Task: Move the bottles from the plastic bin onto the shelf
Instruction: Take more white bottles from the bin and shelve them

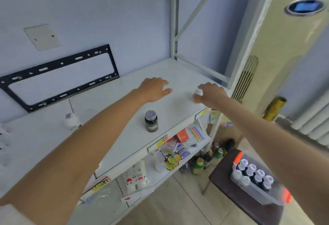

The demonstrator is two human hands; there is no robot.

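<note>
Both arms out over the top shelf (pixel 110 118). R hand (pixel 211 95) curls round a small white-capped bottle (pixel 198 94) near the shelf's right front edge; can't tell if it's touching down yet. L hand (pixel 154 89) hovers just beside, fingers loosely spread, holding nothing. One dark bottle (pixel 151 121) stands upright nearer the front edge. Plastic bin (pixel 256 183) w/ more bottles sits on a dark stool (pixel 227 176), lower right.
</note>
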